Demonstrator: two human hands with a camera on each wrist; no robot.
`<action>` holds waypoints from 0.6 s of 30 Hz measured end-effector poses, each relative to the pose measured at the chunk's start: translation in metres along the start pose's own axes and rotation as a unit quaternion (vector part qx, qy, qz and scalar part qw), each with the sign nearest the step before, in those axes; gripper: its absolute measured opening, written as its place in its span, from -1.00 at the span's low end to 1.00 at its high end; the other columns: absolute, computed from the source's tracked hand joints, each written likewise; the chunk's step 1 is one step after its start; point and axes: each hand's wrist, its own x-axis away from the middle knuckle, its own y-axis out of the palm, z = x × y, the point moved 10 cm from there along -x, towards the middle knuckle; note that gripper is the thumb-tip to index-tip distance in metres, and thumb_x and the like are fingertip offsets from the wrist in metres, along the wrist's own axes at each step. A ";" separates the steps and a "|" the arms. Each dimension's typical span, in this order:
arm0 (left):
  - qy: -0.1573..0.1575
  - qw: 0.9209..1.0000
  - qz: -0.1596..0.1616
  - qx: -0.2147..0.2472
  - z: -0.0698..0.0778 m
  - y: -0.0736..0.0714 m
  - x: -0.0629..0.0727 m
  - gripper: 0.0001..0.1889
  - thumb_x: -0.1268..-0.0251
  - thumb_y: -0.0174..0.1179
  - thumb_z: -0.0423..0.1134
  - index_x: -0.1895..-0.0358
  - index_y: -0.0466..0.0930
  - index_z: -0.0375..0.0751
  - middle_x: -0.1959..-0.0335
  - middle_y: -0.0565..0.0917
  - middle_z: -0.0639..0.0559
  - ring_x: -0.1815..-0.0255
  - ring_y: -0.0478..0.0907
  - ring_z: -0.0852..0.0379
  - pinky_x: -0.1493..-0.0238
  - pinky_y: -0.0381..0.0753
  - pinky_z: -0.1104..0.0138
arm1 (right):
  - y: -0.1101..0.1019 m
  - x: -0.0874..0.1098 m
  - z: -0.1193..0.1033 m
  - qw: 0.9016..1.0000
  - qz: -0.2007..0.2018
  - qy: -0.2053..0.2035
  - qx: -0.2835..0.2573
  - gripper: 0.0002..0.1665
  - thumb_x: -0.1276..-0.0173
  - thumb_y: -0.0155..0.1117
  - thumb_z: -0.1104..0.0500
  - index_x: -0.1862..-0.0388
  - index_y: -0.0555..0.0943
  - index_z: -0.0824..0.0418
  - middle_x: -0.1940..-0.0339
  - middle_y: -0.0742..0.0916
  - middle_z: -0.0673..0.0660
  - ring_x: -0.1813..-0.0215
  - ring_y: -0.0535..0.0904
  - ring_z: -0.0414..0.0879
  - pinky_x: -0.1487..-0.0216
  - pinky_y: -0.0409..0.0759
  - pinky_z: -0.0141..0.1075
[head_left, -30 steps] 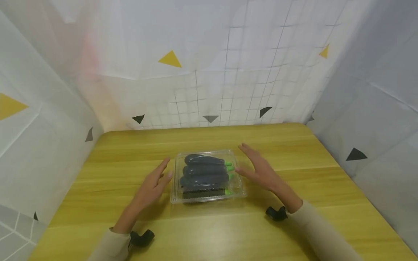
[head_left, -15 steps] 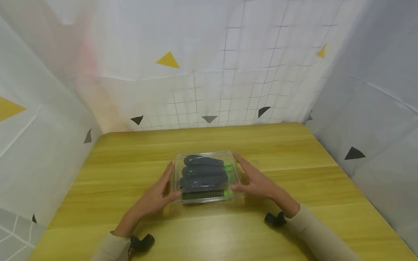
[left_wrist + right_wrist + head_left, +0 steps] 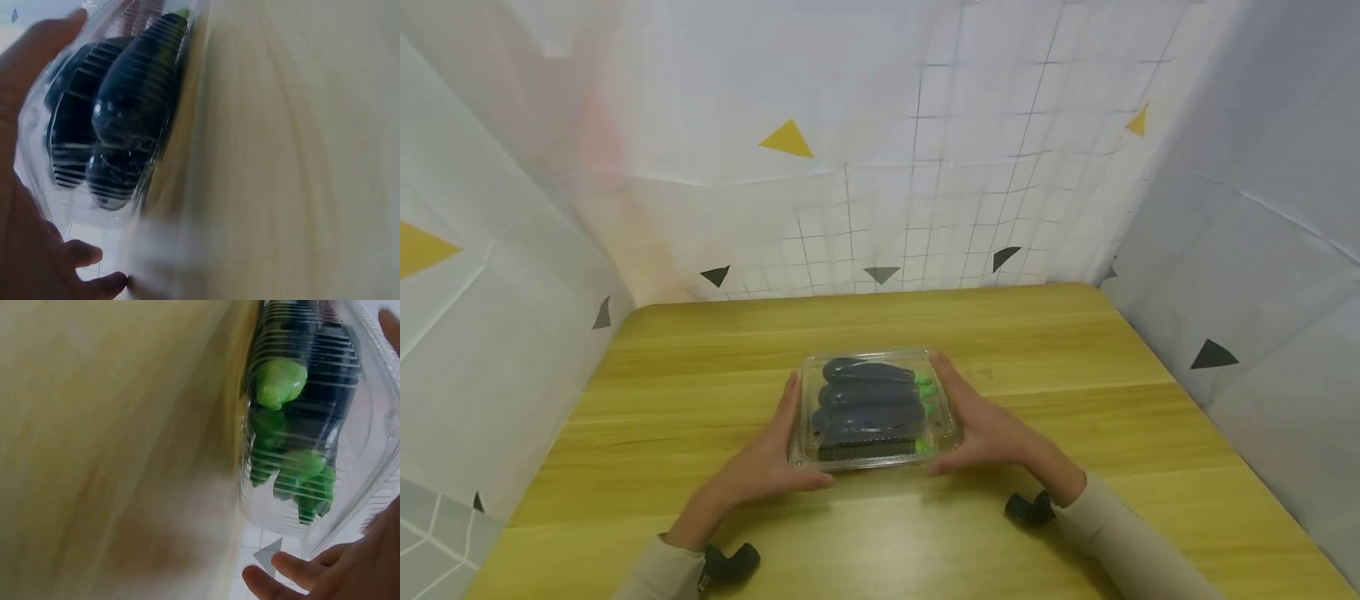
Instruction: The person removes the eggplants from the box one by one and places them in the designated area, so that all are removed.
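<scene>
A clear plastic clamshell box (image 3: 850, 465) with several dark eggplants (image 3: 871, 393) inside sits midway across the table, its lid down. My left hand (image 3: 758, 463) holds the box's left end, thumb along the near edge and fingers up the side. At the opposite end my right hand (image 3: 992, 429) grips it the same way, thumb at the near right corner. Rounded eggplant ends (image 3: 128, 109) face the left palm in the left wrist view. Green eggplant stems (image 3: 281, 383) show through the ribbed wall in the right wrist view.
The wooden table (image 3: 880, 533) reaches back to a pale sheet wall (image 3: 880, 217) with grid lines and coloured triangles. Similar sheets hang at left and right. A black wrist mount (image 3: 730, 565) sits by the left sleeve, another black mount (image 3: 1030, 509) by the right one.
Both hands have come inward from beside the box and now hold its two ends. The thumbs have moved down to its near edge. The box stays in nearly the same place.
</scene>
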 end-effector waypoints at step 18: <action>0.008 0.999 0.013 -0.029 0.006 0.005 -0.001 0.51 -0.04 0.59 0.19 -0.67 -0.63 0.09 -0.68 -0.51 -0.02 -0.67 -0.34 -0.18 -0.53 -0.07 -0.16 | 0.000 0.003 -0.002 0.996 0.014 -0.008 0.084 0.51 -0.10 0.47 -0.53 -0.77 -0.16 -0.03 -0.75 -0.07 0.09 -0.59 0.19 0.26 -0.24 0.51 0.28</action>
